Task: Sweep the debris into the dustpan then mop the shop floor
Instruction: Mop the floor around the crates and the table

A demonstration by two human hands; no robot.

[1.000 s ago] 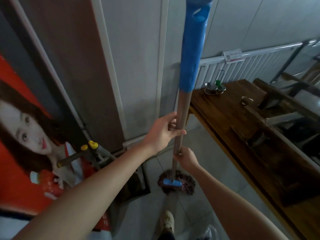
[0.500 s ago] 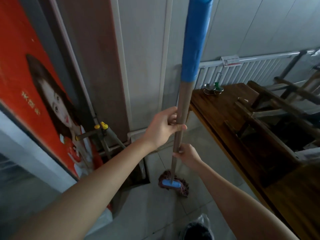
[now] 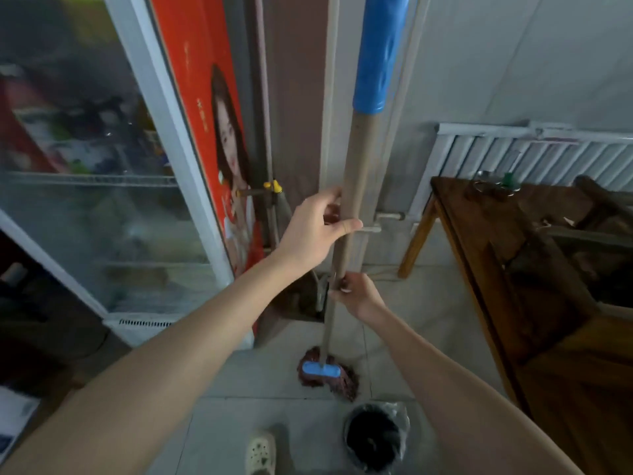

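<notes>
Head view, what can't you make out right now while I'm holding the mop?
- Mop handle: top cut off by the upper edge of the head view.
- Fridge: contents blurred behind the glass.
- Bin: inside too dark to tell what it holds.
- Small items at the far end of the table: too small and dim to identify.
- Shoe: cut off by the bottom edge.

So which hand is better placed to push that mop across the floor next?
Probably the right hand: it grips the brown mop pole lower, nearer the dark red string mop head. The left hand holds higher, better for steadying.
</notes>
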